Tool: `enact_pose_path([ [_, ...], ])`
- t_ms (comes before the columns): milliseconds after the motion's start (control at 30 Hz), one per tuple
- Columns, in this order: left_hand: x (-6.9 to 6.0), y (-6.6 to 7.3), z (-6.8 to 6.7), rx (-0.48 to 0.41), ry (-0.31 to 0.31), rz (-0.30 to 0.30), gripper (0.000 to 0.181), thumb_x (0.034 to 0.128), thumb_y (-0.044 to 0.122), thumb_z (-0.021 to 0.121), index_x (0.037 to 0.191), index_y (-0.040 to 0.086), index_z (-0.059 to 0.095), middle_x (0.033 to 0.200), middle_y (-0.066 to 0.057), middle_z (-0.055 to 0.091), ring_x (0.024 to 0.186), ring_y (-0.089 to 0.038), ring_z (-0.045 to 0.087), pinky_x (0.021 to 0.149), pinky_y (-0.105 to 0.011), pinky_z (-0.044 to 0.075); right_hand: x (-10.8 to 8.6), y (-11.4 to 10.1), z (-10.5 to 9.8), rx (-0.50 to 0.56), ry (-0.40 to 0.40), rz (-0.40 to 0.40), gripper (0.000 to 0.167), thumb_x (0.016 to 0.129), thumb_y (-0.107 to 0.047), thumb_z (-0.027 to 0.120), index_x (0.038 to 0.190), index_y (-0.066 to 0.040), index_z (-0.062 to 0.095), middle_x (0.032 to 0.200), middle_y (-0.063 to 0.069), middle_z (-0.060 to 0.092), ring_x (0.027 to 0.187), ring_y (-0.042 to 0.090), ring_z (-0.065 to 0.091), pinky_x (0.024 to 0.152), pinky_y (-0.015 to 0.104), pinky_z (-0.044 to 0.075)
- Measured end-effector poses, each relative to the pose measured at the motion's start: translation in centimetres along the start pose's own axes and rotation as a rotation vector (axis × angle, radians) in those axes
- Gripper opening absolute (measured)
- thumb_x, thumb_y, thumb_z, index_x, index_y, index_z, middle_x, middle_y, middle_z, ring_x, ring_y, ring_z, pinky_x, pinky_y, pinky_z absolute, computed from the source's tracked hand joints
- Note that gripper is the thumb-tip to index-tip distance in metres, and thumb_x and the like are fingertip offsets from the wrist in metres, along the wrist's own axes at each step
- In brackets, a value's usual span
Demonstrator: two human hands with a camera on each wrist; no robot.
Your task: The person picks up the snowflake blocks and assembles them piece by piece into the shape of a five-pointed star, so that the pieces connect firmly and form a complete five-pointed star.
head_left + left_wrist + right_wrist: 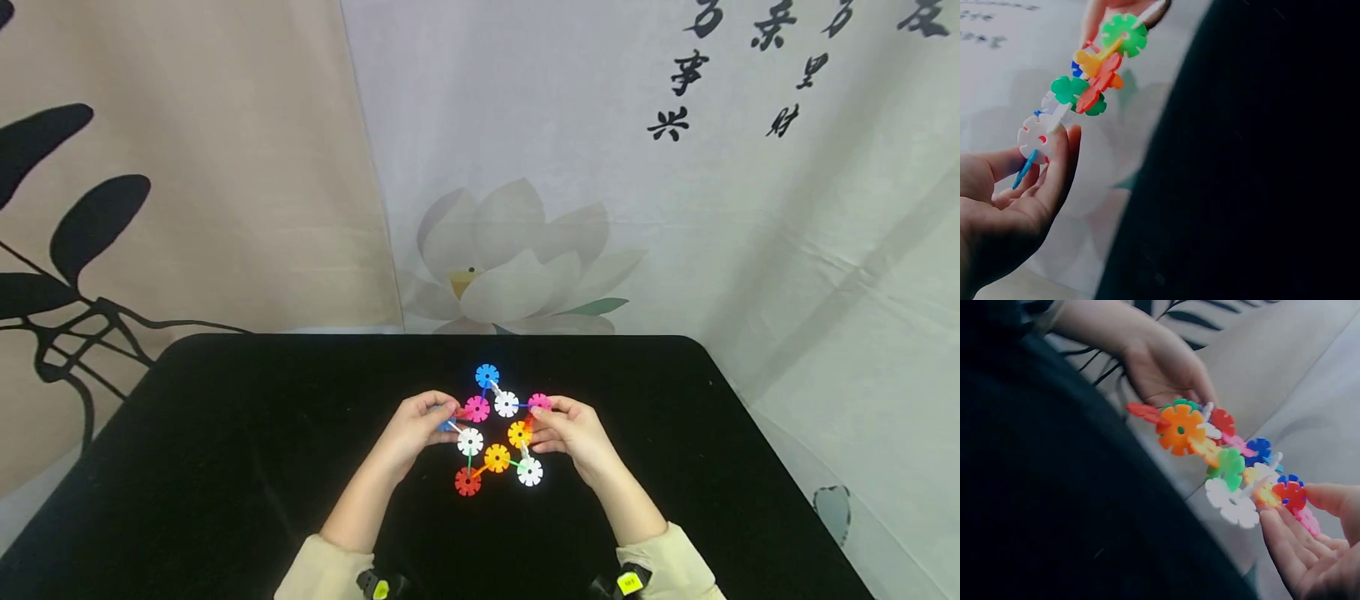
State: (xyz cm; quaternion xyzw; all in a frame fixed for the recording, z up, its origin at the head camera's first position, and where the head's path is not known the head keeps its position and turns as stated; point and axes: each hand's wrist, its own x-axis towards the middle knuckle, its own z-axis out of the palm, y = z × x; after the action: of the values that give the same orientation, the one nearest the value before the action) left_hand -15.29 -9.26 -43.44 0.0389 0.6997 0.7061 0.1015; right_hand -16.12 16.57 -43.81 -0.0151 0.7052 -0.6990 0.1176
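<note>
Both hands hold up one ring of slotted plastic snowflake discs, joined edge to edge in a star-like outline. At its left side my left hand (411, 429) pinches the ring by a blue disc (446, 422). My right hand (576, 435) pinches the right side near a pink disc (539, 403). Around the ring sit another blue disc (487, 376) at the top, a red disc (468, 482) at the lower left and a white disc (529, 472) at the lower right. Seen from the right wrist, an orange disc (1180, 430) and a green disc (1227, 469) stand at angles. Fingers hide some joints.
A black-covered table (225, 467) lies under the hands. Behind it hangs a pale cloth backdrop (540, 108) printed with a lotus, dark leaves and characters. Dark bands with yellow tags sit at both wrists.
</note>
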Motion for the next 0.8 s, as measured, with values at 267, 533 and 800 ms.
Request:
enact_pose_path([
  [267,1.9,-3.0,0.1,0.212,0.066,-0.106,0.018,0.0952,0.015,0.06,0.1,-0.002,0.067,0.092,-0.01,0.064,0.08,-0.021,0.063,0.073,-0.035,0.055,0.9,3.5,-0.5,-0.047,0.026,0.12,0.04,0.089,-0.023,0.07,0.114,0.006,0.058,0.089,0.017,0.068,0.077,0.028,0.07,0.068,0.036,0.056],
  [533,2.8,-3.8,0.0,0.411,0.13,-0.112,0.013,0.0908,0.014,0.067,0.092,0.002,0.072,0.086,-0.006,0.064,0.071,-0.018,0.061,0.067,-0.033,0.055,1.1,4.4,-0.7,-0.081,0.069,0.15,0.038,0.089,-0.02,0.07,0.115,0.006,0.06,0.086,0.016,0.069,0.074,0.028,0.07,0.066,0.036,0.056],
  [800,2.9,-3.6,-0.6,0.48,0.088,-0.126,0.008,0.0908,0.01,0.066,0.095,0.006,0.073,0.095,-0.007,0.064,0.075,-0.017,0.062,0.071,-0.034,0.054,1.3,4.5,-0.7,-0.085,0.074,0.161,0.036,0.088,-0.017,0.071,0.113,0.006,0.061,0.085,0.016,0.068,0.072,0.028,0.07,0.066,0.036,0.056],
])
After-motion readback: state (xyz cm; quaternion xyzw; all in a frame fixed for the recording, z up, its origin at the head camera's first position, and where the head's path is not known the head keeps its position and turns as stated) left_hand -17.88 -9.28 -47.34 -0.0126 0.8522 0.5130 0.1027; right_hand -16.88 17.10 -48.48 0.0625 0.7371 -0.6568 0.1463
